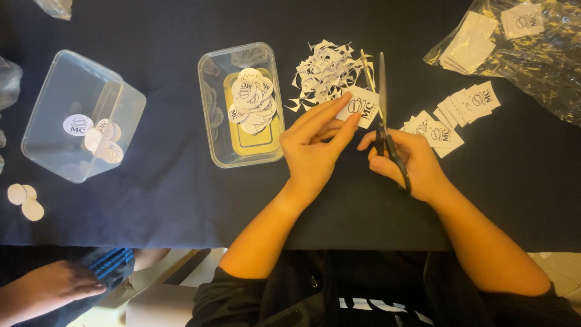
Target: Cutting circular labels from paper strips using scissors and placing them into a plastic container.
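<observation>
Hands meet over the bench (169,200) — left hand (315,148) pinching a card (362,108), right hand (408,163) closed on open scissors (384,121) — so fingertips near the blades risk a nick.

Single head-worn view, straight down, close above dark table (151,200)

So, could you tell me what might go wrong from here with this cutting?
The left hand pinches the printed square right beside the open scissors in the right hand, so a fingertip could get nicked. The paper offcuts lie loose by the clear tub of cut rounds and might get mixed in.
</observation>
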